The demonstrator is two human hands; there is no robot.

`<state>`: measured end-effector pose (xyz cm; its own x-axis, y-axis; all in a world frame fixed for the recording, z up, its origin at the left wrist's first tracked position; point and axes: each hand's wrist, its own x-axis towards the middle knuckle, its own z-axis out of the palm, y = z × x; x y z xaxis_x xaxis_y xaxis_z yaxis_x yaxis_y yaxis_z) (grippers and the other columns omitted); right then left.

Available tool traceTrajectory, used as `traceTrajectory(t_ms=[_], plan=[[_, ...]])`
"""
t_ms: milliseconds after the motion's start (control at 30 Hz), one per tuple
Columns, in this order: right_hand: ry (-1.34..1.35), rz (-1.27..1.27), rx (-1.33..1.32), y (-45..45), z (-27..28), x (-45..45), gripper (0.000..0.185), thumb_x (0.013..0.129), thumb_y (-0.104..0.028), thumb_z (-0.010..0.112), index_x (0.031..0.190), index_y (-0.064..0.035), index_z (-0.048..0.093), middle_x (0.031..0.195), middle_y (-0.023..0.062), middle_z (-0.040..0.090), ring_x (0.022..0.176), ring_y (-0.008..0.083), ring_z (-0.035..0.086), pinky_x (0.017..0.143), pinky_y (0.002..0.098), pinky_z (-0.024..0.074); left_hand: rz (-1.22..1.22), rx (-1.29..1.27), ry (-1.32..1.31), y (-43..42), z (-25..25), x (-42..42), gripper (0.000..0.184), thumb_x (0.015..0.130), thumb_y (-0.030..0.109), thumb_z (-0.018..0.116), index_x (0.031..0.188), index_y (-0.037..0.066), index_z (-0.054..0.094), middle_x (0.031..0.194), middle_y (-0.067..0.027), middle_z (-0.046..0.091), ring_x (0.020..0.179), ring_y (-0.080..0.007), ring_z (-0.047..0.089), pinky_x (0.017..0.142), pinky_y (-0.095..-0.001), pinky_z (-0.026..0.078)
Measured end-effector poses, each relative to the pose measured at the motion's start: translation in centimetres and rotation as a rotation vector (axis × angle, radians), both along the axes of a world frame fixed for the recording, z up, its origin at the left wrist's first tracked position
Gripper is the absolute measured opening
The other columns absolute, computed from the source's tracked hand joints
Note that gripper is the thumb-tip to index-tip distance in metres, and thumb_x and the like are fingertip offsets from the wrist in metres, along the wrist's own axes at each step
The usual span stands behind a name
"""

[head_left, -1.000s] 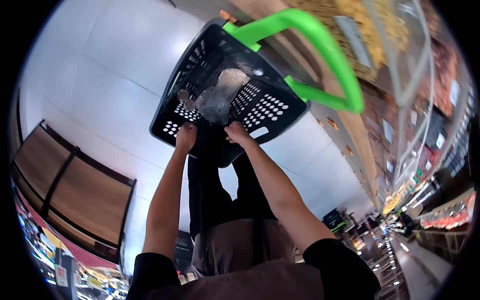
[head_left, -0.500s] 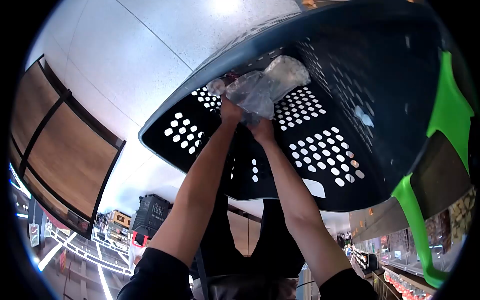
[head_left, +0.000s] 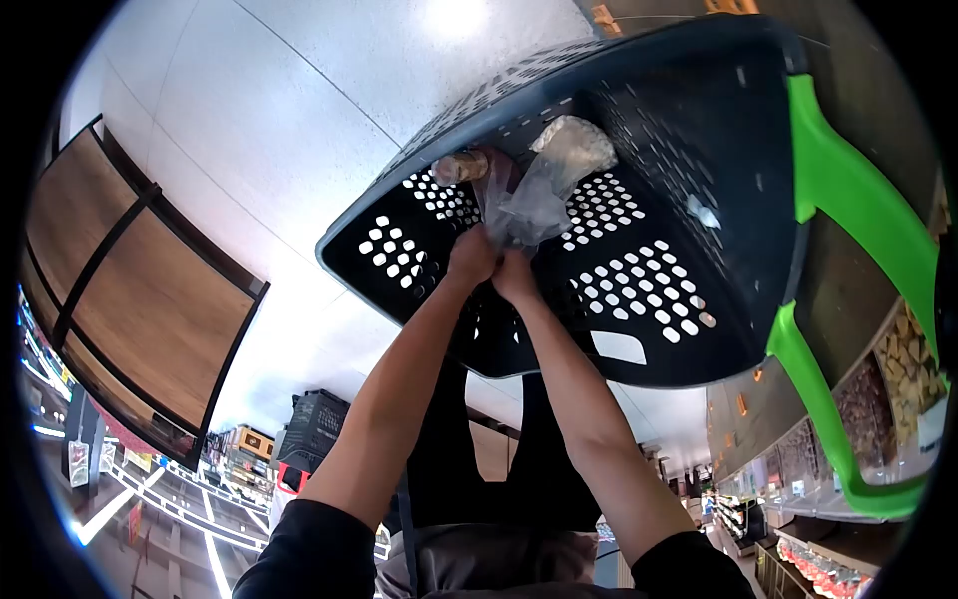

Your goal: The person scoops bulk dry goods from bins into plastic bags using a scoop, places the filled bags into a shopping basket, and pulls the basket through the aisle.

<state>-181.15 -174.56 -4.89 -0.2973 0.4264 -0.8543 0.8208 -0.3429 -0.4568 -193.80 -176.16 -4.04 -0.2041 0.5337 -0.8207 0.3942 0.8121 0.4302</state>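
Observation:
A clear plastic bag (head_left: 531, 212) lies in the dark shopping basket (head_left: 679, 304), its loose end gathered toward me. My left hand (head_left: 472, 256) is closed on that gathered end. Right beside it, my right hand (head_left: 514, 276) also pinches the plastic, with the fingertips of both hands almost touching. At the far side is a pale bundle (head_left: 579, 145) in clear wrapping, against the bag; whether it is inside cannot be made out. A brownish, round-ended packed item (head_left: 461, 168) rests to the left, partly covered by plastic.
Green handles (head_left: 863, 200) stick out from the basket's right side. A small whitish scrap (head_left: 703, 212) sits on its inner wall. To the left stands a wood-panelled unit with a black frame (head_left: 150, 299). Stacked dark baskets (head_left: 314, 429) and store shelves (head_left: 828, 559) appear lower down.
Both hands have come closer together, drawing the bag's end into a tighter gather. The brownish item shows more clearly now. The basket's right side and handles have shifted left in view.

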Motion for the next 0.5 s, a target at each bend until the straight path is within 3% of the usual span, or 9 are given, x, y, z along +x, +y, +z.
traceTrajectory(t_ms=[33,133,233,300,500], plan=[[0.065,-0.008,0.018,-0.9,0.4,0.2,0.022,0.084,-0.015,0.062,0.091,0.0064,0.066,0.091,0.0298,0.066,0.094,0.0445,0.064,0.076,0.0478,0.0497,0.049,-0.009,-0.017,-0.7,0.1,-0.1,0.027,0.084,0.02,0.062,0.104,0.001,0.06,0.097,-0.0257,0.067,0.097,-0.0441,0.064,0.085,-0.0493,0.051],[-0.015,0.014,0.086,-1.7,4.7,-1.0,0.016,0.087,-0.011,0.063,0.091,0.0047,0.065,0.088,0.0257,0.067,0.088,0.0417,0.066,0.073,0.044,0.0496,0.104,0.007,-0.001,-2.4,0.5,-1.3,0.023,0.087,0.02,0.058,0.099,0.001,0.06,0.097,-0.0258,0.067,0.097,-0.0438,0.064,0.083,-0.0489,0.051],[-0.016,-0.034,0.185,-2.7,8.0,-1.1,0.016,0.09,-0.011,0.061,0.09,0.0056,0.061,0.082,0.024,0.065,0.082,0.0395,0.066,0.07,0.0443,0.0483,0.086,-0.009,-0.031,-1.5,2.9,-2.6,0.021,0.089,0.02,0.054,0.096,0.002,0.061,0.096,-0.0257,0.067,0.096,-0.0435,0.064,0.082,-0.0488,0.051],[-0.001,-0.225,0.2,-2.6,10.2,-1.2,0.017,0.091,-0.012,0.061,0.091,0.005,0.061,0.08,0.0233,0.065,0.08,0.0383,0.066,0.068,0.0431,0.0477,0.051,0.026,-0.058,-0.8,4.2,-3.0,0.021,0.089,0.02,0.054,0.095,0.001,0.061,0.096,-0.0254,0.067,0.096,-0.0432,0.064,0.082,-0.0488,0.051],[-0.091,-0.181,0.169,-1.9,14.8,-1.3,0.015,0.092,-0.012,0.061,0.09,0.0034,0.062,0.078,0.0208,0.065,0.075,0.0361,0.065,0.066,0.0418,0.0472,-0.053,0.046,-0.146,-0.4,5.4,-3.0,0.021,0.088,0.023,0.057,0.095,0.004,0.064,0.095,-0.0228,0.067,0.096,-0.0415,0.064,0.081,-0.0471,0.051]])
